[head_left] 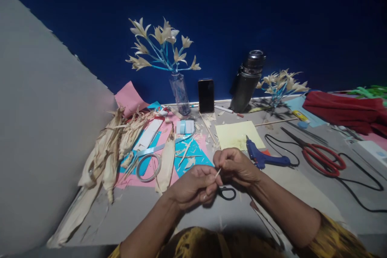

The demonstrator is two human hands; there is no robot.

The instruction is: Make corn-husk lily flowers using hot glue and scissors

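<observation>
A small, thin strip of pale corn husk [218, 172] shows between my fingertips, above the near middle of the table. My left hand [195, 185] pinches it from the left, and my right hand [237, 166] is closed on its upper end. Just below the hands lies a black handle loop [227, 194], its other part hidden beneath them. Beyond my right hand rests a blue glue gun [263, 157], its nozzle over a yellow paper [232, 131]. Left of my hands are a wide husk piece [167, 165] and a tape roll [140, 173].
Dried husks [104, 161] pile at the left beside a wall. Husk flowers stand in a glass bottle [179, 92], near a phone [206, 96] and a dark flask [246, 84]. Red-handled scissors [325, 159], a black cord [359, 199] and a red cloth [344, 111] occupy the right.
</observation>
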